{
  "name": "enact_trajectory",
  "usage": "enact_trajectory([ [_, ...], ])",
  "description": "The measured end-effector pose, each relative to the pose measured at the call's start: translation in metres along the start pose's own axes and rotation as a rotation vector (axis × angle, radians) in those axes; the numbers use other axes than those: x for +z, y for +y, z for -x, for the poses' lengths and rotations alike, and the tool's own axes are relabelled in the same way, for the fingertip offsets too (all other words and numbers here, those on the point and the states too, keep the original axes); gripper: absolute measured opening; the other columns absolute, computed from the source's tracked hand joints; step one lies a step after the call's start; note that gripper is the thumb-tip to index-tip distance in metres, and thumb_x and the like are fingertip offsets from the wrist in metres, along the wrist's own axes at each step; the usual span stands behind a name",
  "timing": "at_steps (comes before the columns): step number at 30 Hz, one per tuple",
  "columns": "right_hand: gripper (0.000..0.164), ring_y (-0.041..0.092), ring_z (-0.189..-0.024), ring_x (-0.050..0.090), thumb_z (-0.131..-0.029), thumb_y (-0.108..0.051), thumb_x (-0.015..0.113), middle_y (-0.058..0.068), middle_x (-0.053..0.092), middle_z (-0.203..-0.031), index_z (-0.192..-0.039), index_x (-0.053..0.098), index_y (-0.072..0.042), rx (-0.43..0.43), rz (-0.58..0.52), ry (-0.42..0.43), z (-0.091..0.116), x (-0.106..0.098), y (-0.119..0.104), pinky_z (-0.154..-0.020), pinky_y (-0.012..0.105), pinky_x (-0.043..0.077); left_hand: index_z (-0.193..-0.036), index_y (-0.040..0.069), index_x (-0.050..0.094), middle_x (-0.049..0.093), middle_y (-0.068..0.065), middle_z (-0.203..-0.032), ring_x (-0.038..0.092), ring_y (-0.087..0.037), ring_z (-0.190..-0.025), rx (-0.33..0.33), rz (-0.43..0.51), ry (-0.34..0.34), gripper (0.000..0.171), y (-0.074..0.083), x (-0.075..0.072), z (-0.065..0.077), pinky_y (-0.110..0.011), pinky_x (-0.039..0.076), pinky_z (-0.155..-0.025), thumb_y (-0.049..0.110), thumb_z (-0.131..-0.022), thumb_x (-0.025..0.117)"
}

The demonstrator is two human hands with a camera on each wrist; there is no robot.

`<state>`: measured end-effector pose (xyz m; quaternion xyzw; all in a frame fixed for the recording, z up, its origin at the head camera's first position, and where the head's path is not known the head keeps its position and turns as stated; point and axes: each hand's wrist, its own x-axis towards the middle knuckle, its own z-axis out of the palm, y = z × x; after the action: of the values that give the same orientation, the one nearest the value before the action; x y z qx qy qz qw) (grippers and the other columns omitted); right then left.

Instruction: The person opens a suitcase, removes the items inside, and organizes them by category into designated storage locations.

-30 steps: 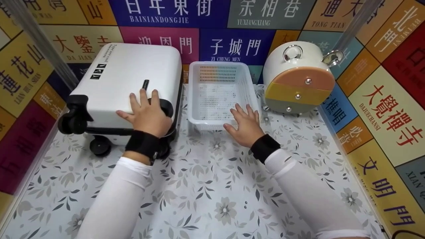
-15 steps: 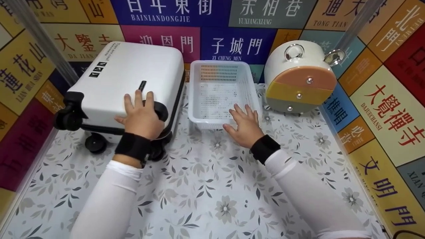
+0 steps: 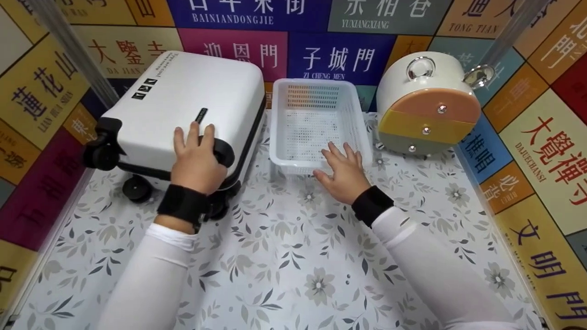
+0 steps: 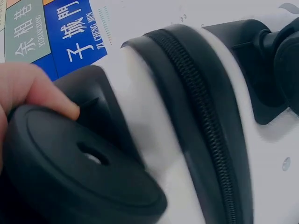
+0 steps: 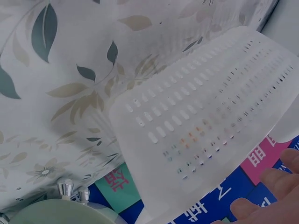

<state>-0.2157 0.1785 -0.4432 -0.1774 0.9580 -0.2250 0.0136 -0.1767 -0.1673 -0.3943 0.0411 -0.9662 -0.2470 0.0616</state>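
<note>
A white hard-shell suitcase point(image 3: 215, 80) lies flat at the back left, its wheels towards me. My left hand point(image 3: 198, 169) rests on its wheel end, fingers stretched over the white shell beside a black wheel point(image 3: 223, 152). In the left wrist view a digit touches the wheel mount behind the large black wheel point(image 4: 79, 163), and the suitcase zipper point(image 4: 198, 88) runs alongside. My right hand point(image 3: 345, 176) is spread at the front right corner of a white perforated basket point(image 3: 274, 130), holding nothing. The right wrist view shows its fingertips point(image 5: 275, 184) near the basket wall point(image 5: 187, 107).
A round cream drawer box point(image 3: 429, 110) with orange, yellow and green fronts stands right of the basket. It has shiny metal ears. Printed panels point(image 3: 341, 55) close off the back and sides. Leaf-patterned sheeting point(image 3: 284, 256) covers the surface.
Earlier, my left hand and the suitcase's wheel end shifted slightly left, turning the suitcase a little. Since then the whole head view has shifted. The right hand stays by the basket.
</note>
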Motion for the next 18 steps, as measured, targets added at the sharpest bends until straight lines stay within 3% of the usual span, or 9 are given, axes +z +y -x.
enact_trajectory([
  [3, 0.068, 0.048, -0.162, 0.008, -0.106, -0.045, 0.057, 0.016, 0.027, -0.174, -0.16, 0.043, -0.005, 0.01, 0.003, 0.002, 0.003, -0.002, 0.0, -0.129, 0.069, -0.002, -0.167, 0.018, 0.031, 0.016, -0.015, -0.177, 0.002, -0.043, -0.163, 0.025, 0.055, 0.036, 0.091, -0.003, 0.008, -0.001, -0.073, 0.053, -0.098, 0.021, -0.086, 0.072],
  [5, 0.069, 0.048, -0.162, 0.007, -0.106, -0.045, 0.057, 0.016, 0.026, -0.174, -0.16, 0.042, -0.005, 0.004, 0.002, -0.008, 0.004, -0.002, -0.002, -0.129, 0.069, -0.003, -0.167, 0.02, 0.031, 0.015, -0.013, -0.177, 0.002, -0.041, -0.164, 0.027, 0.086, 0.06, 0.09, -0.01, 0.01, 0.002, -0.074, 0.043, -0.11, 0.035, -0.089, 0.074],
  [8, 0.07, 0.048, -0.162, 0.005, -0.106, -0.047, 0.057, 0.016, 0.025, -0.174, -0.161, 0.042, -0.006, -0.021, -0.002, -0.019, 0.002, -0.002, -0.008, -0.129, 0.069, -0.003, -0.168, 0.023, 0.028, 0.011, -0.012, -0.178, -0.004, -0.04, -0.164, 0.002, 0.088, 0.081, 0.097, -0.022, 0.008, 0.007, -0.081, 0.014, -0.121, 0.057, -0.089, 0.073],
  [10, 0.07, 0.048, -0.163, 0.005, -0.106, -0.047, 0.057, 0.015, 0.025, -0.174, -0.161, 0.042, -0.006, -0.029, -0.001, -0.014, 0.001, -0.002, -0.013, -0.129, 0.069, -0.003, -0.169, 0.024, 0.026, 0.009, -0.014, -0.178, -0.006, -0.043, -0.164, 0.006, 0.058, 0.07, 0.102, -0.027, 0.004, 0.007, -0.082, -0.005, -0.12, 0.068, -0.088, 0.07],
  [14, 0.069, 0.047, -0.163, 0.004, -0.106, -0.045, 0.058, 0.015, 0.025, -0.174, -0.161, 0.042, -0.007, -0.047, -0.007, -0.019, -0.001, 0.001, -0.023, -0.129, 0.068, -0.004, -0.169, 0.027, 0.023, 0.006, -0.016, -0.178, -0.006, -0.05, -0.162, 0.032, -0.029, -0.068, 0.112, -0.039, -0.023, -0.003, -0.078, -0.026, -0.113, 0.083, -0.082, 0.066],
  [16, 0.069, 0.046, -0.163, 0.003, -0.106, -0.045, 0.057, 0.015, 0.025, -0.174, -0.162, 0.041, -0.007, -0.072, -0.015, -0.037, -0.001, 0.003, -0.03, -0.129, 0.068, -0.005, -0.17, 0.028, 0.02, 0.0, -0.02, -0.177, -0.009, -0.055, -0.159, -0.001, -0.08, -0.14, 0.117, -0.056, -0.046, -0.009, -0.076, -0.031, -0.109, 0.086, -0.079, 0.066],
  [18, 0.069, 0.046, -0.163, 0.003, -0.106, -0.046, 0.057, 0.014, 0.025, -0.174, -0.162, 0.041, -0.008, -0.097, -0.024, -0.05, -0.002, 0.006, -0.037, -0.129, 0.068, -0.005, -0.17, 0.026, 0.016, -0.006, -0.026, -0.175, -0.012, -0.06, -0.156, -0.062, -0.136, -0.16, 0.125, -0.083, -0.068, -0.015, -0.077, -0.032, -0.107, 0.087, -0.075, 0.069],
])
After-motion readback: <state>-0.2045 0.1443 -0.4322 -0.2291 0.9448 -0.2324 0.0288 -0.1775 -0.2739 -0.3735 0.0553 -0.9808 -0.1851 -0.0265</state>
